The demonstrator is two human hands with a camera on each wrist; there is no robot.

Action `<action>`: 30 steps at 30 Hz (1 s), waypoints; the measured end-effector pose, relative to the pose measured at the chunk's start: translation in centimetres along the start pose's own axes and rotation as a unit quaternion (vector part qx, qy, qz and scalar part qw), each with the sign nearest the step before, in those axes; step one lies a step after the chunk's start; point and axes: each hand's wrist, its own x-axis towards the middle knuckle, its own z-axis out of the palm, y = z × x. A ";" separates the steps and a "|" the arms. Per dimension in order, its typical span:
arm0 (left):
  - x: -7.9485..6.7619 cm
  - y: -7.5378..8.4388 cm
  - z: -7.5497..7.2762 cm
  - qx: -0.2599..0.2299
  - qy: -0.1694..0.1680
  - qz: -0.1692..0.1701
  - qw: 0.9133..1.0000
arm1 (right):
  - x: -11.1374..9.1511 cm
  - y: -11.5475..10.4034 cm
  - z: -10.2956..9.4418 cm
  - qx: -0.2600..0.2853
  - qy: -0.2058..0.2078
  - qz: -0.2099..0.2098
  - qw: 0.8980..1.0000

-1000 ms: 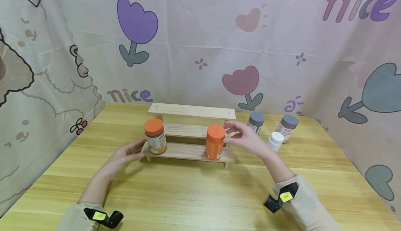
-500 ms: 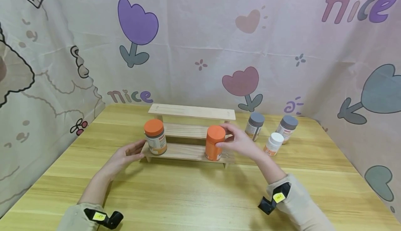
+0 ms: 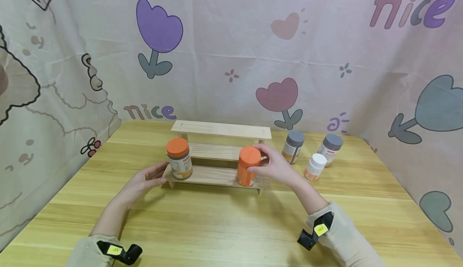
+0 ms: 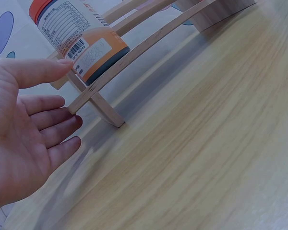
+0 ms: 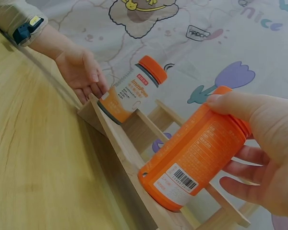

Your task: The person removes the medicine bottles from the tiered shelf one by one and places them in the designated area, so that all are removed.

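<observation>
1 orange btl (image 3: 244,175) now gripped, prob.

You see R hand (image 5: 278,139) cropped, R-wrist cam; L jar lid (image 4: 36,6) too, L-wrist cam; head-cam label txt (image 3: 186,163) illegible

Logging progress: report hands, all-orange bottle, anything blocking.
Right fingers gripping all-orange bottle, upright on bottom tier of rack. Left fingers at rack's left end. No obstruction seen; other bottle apart.

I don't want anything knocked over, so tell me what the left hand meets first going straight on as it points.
Likely the lowest shelf, at its left end: the left hand lies right at it, touching or nearly so. An orange-lidded grey bottle stands on that end.
</observation>
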 end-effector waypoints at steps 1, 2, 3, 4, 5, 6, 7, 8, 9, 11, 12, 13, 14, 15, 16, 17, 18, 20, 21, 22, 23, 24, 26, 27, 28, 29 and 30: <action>0.0 0.0 0.0 0.001 0.000 0.000 1.000 | -0.2 -0.4 0.0 -0.005 0.001 0.000 1.000; 0.0 0.0 0.0 0.002 0.000 0.000 1.000 | -0.3 -0.7 0.0 -0.010 0.003 -0.003 1.000; 0.0 0.0 0.0 0.003 -0.001 0.000 1.000 | -0.4 -0.5 -0.1 -0.012 0.005 -0.002 1.000; 0.0 -0.1 0.0 0.003 0.000 -0.001 1.000 | -0.4 -0.1 -0.1 -0.013 0.007 -0.001 1.000; 0.0 -0.1 0.0 0.004 0.000 -0.001 1.000 | -0.4 0.3 -0.1 -0.013 0.010 -0.002 1.000; 0.0 -0.1 0.0 0.003 0.000 0.000 1.000 | -0.3 0.8 -0.1 -0.012 0.014 -0.003 1.000; 0.0 -0.1 0.0 0.003 0.000 0.000 1.000 | -0.3 1.3 -0.1 -0.012 0.018 -0.003 1.000; 0.0 -0.1 0.0 0.002 0.000 0.000 1.000 | -0.4 1.8 -0.1 -0.011 0.023 -0.003 1.000; 0.1 -0.1 0.0 0.002 0.000 0.000 1.000 | -0.4 2.3 -0.2 -0.009 0.028 -0.002 1.000; 0.1 -0.1 0.0 0.001 0.000 0.001 1.000 | -0.5 2.8 -0.5 -0.009 0.036 -0.007 0.999; 0.1 -0.1 0.0 0.002 0.001 0.001 1.000 | -0.6 2.9 -0.6 -0.012 0.040 -0.009 0.999; 0.1 -0.2 0.0 0.003 0.001 0.001 1.000 | -0.7 3.0 -0.8 -0.014 0.043 -0.011 0.999; 0.1 -0.2 0.0 0.004 0.002 0.001 1.000 | -0.8 3.1 -0.9 -0.014 0.046 -0.014 0.999; 0.1 -0.2 0.0 0.005 0.002 0.001 1.000 | -0.9 3.1 -1.0 -0.015 0.049 -0.017 0.999; 0.1 -0.2 0.0 0.005 0.002 0.001 1.000 | -1.0 3.2 -1.2 -0.016 0.051 -0.018 0.998; 0.1 -0.2 0.0 0.006 0.003 0.001 1.000 | -1.1 3.2 -1.3 -0.017 0.054 -0.018 0.998; 0.1 -0.2 0.0 0.006 0.003 0.000 1.000 | -1.2 3.3 -1.5 -0.018 0.056 -0.018 0.998; 0.1 -0.3 0.0 0.006 0.004 -0.001 1.000 | -1.4 3.3 -1.7 -0.017 0.061 -0.016 0.998; 0.1 -0.3 0.0 0.008 0.005 -0.003 1.000 | -1.5 3.4 -1.9 -0.016 0.063 -0.013 0.998; 0.2 -0.3 0.0 0.008 0.005 -0.005 1.000 | -1.6 3.5 -2.0 -0.015 0.066 -0.011 0.998; 0.2 -0.3 0.0 0.009 0.005 -0.005 1.000 | -1.7 3.6 -2.2 -0.013 0.067 -0.011 0.998; 0.2 -0.3 0.0 0.010 0.005 -0.007 1.000 | -1.9 3.6 -2.3 -0.012 0.070 -0.008 0.997; 0.2 -0.3 0.0 0.009 0.006 -0.007 1.000 | -2.1 3.8 -2.6 -0.012 0.075 -0.003 0.997; 0.2 -0.3 0.0 0.009 0.004 -0.006 1.000 | -2.2 3.9 -2.7 -0.009 0.077 -0.001 0.997; 0.2 -0.2 0.0 0.008 0.004 -0.004 1.000 | -2.4 3.9 -2.9 -0.007 0.078 0.000 0.997; 0.1 -0.2 0.0 0.008 0.003 -0.003 1.000 | -2.5 4.0 -3.1 -0.006 0.079 0.003 0.997; 0.1 -0.1 0.0 0.007 0.004 -0.004 1.000 | -2.6 4.1 -3.2 -0.008 0.082 0.005 0.997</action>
